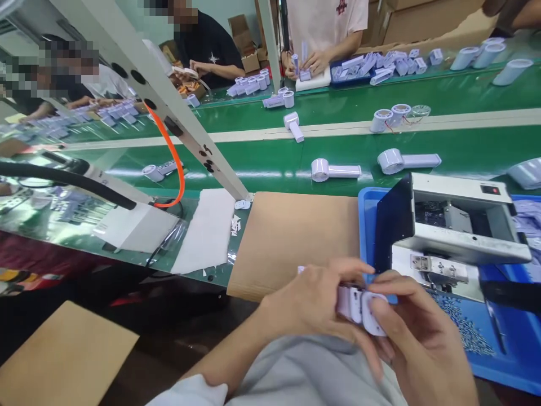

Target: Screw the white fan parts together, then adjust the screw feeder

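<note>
Low in front of my body, my left hand (308,301) is wrapped around a pale plastic fan housing (349,303), whose far part is hidden under the palm. At its right end sits a small rounded plastic cap (375,318). My right hand (431,338) grips this cap, thumb on top and fingers curled around its far side. The cap is against the housing's end or very close to it; whether it is fully seated I cannot tell. A brown cardboard sheet (296,237) lies just beyond my hands.
Right of my hands, a metal screw feeder machine (462,225) stands in a blue tray (519,361) with many loose screws (469,332). Fan housings (338,170) lie on the green conveyor belt (253,163). A slanted metal post (169,107) rises at left. Co-workers (325,34) sit opposite.
</note>
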{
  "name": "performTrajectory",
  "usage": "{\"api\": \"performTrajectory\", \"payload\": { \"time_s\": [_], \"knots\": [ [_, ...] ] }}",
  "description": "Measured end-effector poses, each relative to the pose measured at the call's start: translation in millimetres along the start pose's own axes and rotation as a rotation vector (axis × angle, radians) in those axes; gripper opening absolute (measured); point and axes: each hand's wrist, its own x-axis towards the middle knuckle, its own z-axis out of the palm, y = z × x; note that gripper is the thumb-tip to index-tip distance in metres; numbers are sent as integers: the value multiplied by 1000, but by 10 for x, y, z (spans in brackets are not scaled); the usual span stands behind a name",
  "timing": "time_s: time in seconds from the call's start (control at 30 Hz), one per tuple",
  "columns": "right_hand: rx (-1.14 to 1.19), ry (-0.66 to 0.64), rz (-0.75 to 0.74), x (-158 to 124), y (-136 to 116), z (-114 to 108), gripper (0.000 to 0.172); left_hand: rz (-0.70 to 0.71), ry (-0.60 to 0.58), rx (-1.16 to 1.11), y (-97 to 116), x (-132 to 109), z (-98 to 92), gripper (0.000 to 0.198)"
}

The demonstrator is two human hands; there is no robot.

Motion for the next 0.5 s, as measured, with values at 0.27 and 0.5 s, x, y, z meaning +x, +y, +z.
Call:
{"api": "performTrajectory", "payload": {
  "time_s": [0.27, 0.5],
  "knots": [
    [47, 129, 136, -251, 66, -266, 36, 248, -75, 267, 32, 234, 334, 76],
    [6, 393, 180, -246, -86, -320, 61, 537, 100, 210, -151, 376, 524, 65]
  ]
}}
